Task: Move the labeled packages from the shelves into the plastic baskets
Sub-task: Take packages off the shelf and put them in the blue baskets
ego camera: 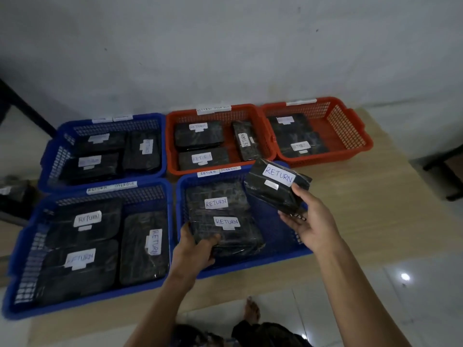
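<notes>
My right hand point(309, 219) grips a black wrapped package point(273, 186) with a white RETURN label, held tilted above the right side of the near blue basket point(280, 246). My left hand point(196, 249) grips the near corner of another black RETURN package point(230, 234) that lies in that basket, on top of a further labeled package point(213, 196). No shelves are in view.
Two more blue baskets point(22, 249) point(55, 156) at left and two red baskets point(172, 146) point(350, 131) at the back hold several black labeled packages. All stand on a wooden board point(363, 209) on the tiled floor by a white wall. My foot point(251, 310) shows below.
</notes>
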